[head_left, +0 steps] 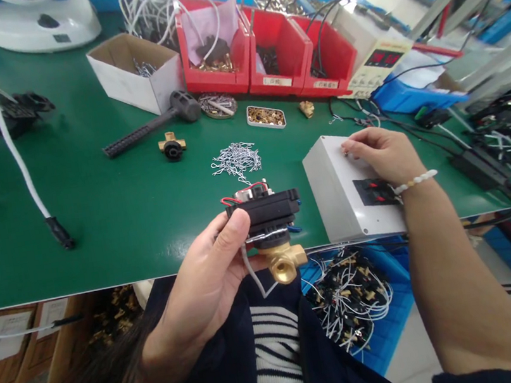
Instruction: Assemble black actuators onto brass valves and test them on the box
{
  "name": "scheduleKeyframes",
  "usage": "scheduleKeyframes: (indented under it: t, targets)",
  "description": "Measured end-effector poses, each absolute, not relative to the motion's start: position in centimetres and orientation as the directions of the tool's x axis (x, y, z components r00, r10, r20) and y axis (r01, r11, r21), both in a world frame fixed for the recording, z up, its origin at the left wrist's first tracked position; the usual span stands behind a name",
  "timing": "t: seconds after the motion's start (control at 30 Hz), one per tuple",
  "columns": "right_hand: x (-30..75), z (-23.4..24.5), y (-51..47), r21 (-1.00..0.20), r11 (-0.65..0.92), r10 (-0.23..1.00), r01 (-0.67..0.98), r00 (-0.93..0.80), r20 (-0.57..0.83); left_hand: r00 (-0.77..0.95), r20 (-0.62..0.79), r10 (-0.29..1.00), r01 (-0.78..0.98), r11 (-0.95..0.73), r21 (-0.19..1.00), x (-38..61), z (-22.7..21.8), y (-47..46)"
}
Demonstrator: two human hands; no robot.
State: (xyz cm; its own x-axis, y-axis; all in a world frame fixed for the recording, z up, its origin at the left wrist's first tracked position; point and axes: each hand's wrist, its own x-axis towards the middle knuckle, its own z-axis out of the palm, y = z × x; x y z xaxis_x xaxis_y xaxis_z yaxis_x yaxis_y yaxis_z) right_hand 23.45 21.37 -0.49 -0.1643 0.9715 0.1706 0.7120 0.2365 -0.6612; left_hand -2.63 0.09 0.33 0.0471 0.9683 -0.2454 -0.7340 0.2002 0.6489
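Note:
My left hand grips a motorized valve, its black actuator uppermost and its brass body below. Red wires and small metal parts show on the actuator's top, and a grey cable hangs beside my fingers. My right hand is at a light grey control box, thumb and forefinger pinched on a small metal switch near its far edge. Black-and-red terminals sit on the box beneath my wrist. Just beyond the valve lies a pile of wire clips.
A black mallet, a brass fitting and a tin of brass parts lie farther back. Red bins, a white carton and a power supply line the rear. A blue crate of cabled valves stands below the table edge.

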Motion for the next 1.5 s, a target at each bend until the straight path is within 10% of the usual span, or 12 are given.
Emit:
scheduleKeyframes:
  t: [0.63, 1.5]
  targets:
    - [22.8, -0.1, 21.0, -0.684, 0.147, 0.989, 0.714, -0.087, 0.122, -0.047, -0.258, 0.965, -0.735, 0.142, 0.663, -2.7, 0.5, 0.1]
    - [22.9, -0.2, 21.2, -0.714, 0.133, 0.991, 0.688, -0.072, 0.115, 0.288, -0.318, 0.903, -0.906, 0.365, 0.215, -3.0, 1.4, 0.7]
